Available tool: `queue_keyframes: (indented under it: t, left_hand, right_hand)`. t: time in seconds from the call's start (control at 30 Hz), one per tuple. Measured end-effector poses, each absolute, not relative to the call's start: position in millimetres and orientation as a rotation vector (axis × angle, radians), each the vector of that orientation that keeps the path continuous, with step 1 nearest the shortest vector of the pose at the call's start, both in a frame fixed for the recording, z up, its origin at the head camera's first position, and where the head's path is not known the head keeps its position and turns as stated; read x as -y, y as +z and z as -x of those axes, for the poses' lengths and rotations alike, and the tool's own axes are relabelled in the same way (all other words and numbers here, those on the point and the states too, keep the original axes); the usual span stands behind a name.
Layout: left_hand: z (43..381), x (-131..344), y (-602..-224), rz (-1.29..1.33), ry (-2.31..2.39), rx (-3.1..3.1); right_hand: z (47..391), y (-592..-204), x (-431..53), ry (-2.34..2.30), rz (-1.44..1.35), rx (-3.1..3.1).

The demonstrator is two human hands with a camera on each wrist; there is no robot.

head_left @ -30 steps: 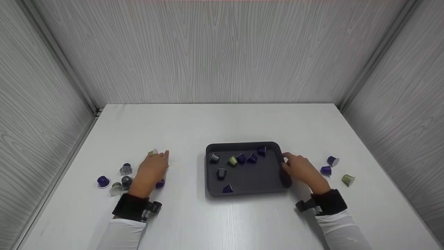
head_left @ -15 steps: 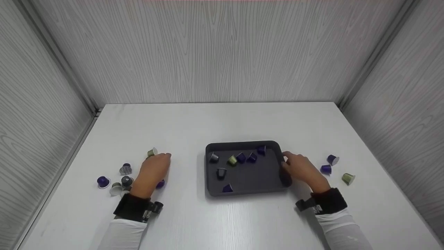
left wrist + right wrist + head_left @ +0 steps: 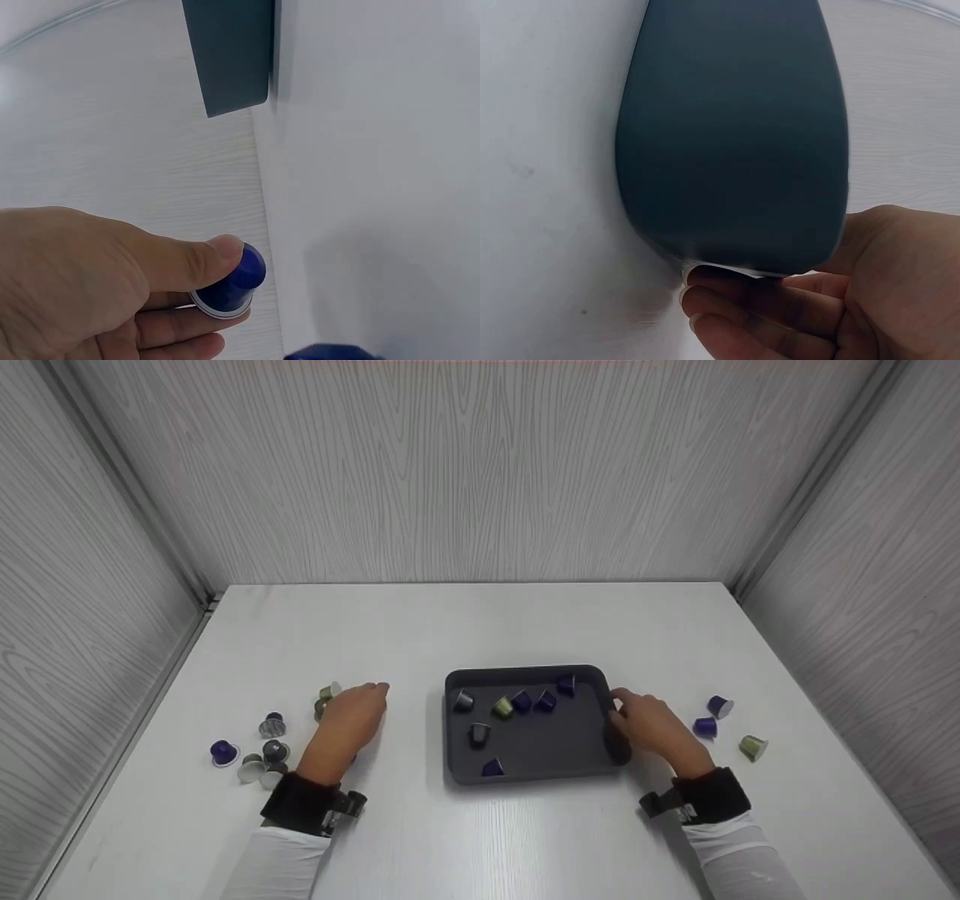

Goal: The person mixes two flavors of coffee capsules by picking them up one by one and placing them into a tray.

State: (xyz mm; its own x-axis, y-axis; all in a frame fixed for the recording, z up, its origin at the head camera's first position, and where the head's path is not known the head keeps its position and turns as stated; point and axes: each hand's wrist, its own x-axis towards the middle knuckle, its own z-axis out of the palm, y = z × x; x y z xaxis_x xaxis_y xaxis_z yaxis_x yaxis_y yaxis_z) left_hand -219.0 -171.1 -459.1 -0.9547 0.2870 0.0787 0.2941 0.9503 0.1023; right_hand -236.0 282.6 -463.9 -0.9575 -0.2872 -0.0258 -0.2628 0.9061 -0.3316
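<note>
My left hand (image 3: pixel 351 718), left of the tray in the head view, pinches a blue coffee capsule (image 3: pixel 232 285) between thumb and fingers. The capsule shows only in the left wrist view; the back of the hand hides it from the head. Another blue capsule (image 3: pixel 330 352) peeks in at the bottom edge of the left wrist view. My right hand (image 3: pixel 651 725) grips the right end of the dark grey tray (image 3: pixel 570 746), its fingers bent at the tray's outer wall (image 3: pixel 735 150). Several purple, grey and green capsules lie inside the tray.
Left of my left hand lie several loose capsules, among them a purple one (image 3: pixel 223 752) and a green one (image 3: pixel 330 690). On the right are two purple capsules (image 3: pixel 705 727) and a green one (image 3: pixel 753 747). Pale wood-grain panels (image 3: pixel 480 472) wall the white table (image 3: pixel 480 840).
My left hand's fingers have drawn in, and it has moved a little right, uncovering the green capsule and a darker one beside it. The right hand and tray have stayed put.
</note>
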Motion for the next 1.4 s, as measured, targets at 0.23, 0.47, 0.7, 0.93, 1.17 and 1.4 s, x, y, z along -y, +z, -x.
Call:
queue_keyframes:
  t: [0.23, 0.47, 0.7, 0.93, 1.17, 1.4]
  left_hand:
    - [222.8, 156.5, -454.3, 0.478, -0.242, 2.997]
    - [225.3, 145.3, -453.7, 0.516, -0.283, 2.956]
    - [224.2, 133.7, -449.5, 0.556, -0.327, 2.947]
    - [224.0, 119.8, -445.4, 0.587, -0.366, 2.930]
    - [221.9, 107.3, -439.3, 0.639, -0.464, 2.906]
    - [223.3, 92.1, -434.5, 0.667, -0.460, 2.929]
  right_hand:
    - [235.9, -463.6, -282.1, -0.510, 0.445, -3.000]
    - [235.4, -462.2, -281.2, -0.509, 0.452, -3.009]
    - [236.7, -464.5, -281.2, -0.493, 0.450, -3.001]
    - [237.2, -465.7, -281.9, -0.485, 0.447, -2.999]
    - [237.1, -463.9, -282.0, -0.485, 0.427, -2.997]
    - [237.7, -464.8, -282.1, -0.487, 0.433, -3.000]
